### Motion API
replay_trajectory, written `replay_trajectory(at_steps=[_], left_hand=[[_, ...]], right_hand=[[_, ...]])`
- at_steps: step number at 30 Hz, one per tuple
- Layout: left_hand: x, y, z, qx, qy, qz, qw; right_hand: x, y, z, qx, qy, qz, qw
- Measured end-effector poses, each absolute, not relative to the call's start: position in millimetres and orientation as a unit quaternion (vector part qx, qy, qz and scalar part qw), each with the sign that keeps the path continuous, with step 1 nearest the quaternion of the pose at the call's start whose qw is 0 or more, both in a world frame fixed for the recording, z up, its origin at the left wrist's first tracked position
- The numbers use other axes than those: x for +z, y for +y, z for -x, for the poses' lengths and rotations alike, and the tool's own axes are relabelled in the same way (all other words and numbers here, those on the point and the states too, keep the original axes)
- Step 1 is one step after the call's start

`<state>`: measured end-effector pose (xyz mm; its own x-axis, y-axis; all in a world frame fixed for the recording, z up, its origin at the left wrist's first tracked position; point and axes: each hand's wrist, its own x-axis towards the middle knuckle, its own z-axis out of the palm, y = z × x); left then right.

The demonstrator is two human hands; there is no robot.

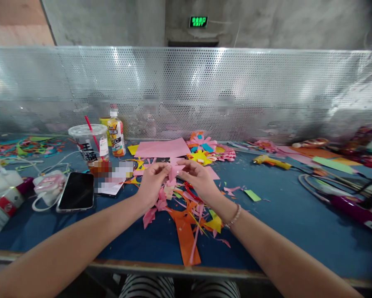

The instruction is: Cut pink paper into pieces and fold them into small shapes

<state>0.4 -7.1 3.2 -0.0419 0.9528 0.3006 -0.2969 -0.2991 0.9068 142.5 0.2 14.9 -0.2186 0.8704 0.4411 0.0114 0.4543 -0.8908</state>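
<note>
I hold a small piece of pink paper (172, 174) above the middle of the table (275, 236), pinched at one side between the thumb and fingers of my left hand (152, 179) and at the other between those of my right hand (198, 177). My two hands stand close together with the piece between them; its exact fold is too small to make out. Around and beneath them lies a heap of scraps (200, 211), pink, orange, yellow and green, and a broad orange strip (186, 236) runs from it toward the near edge. A green scrap (252, 195) lies apart to the right. Just beyond my hands is a large pink sheet (162, 148), with paper flowers (201, 142) in pink, yellow and orange at its right. My right wrist wears a bracelet (234, 217). On my left, a phone (77, 192) lies beside a pink charger (51, 182); behind them stand a lidded cup (85, 145) with a red straw and, farther back, a bottle (116, 136). On my right rests a yellow glue gun (272, 162), with more coloured sheets (333, 164) beyond it. A perforated metal panel (186, 93) closes the far side, and above it a green exit sign (198, 22) glows on the wall (111, 22).
</note>
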Motion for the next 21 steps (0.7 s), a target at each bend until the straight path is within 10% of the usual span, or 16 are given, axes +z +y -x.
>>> replay_trajectory(at_steps=[21], left_hand=[[-0.1,-6.4,-1.0,0.630,0.345,-0.505,0.479]], right_hand=[[11.1,5.9,-141.8,0.449,-0.594,0.356,0.564]])
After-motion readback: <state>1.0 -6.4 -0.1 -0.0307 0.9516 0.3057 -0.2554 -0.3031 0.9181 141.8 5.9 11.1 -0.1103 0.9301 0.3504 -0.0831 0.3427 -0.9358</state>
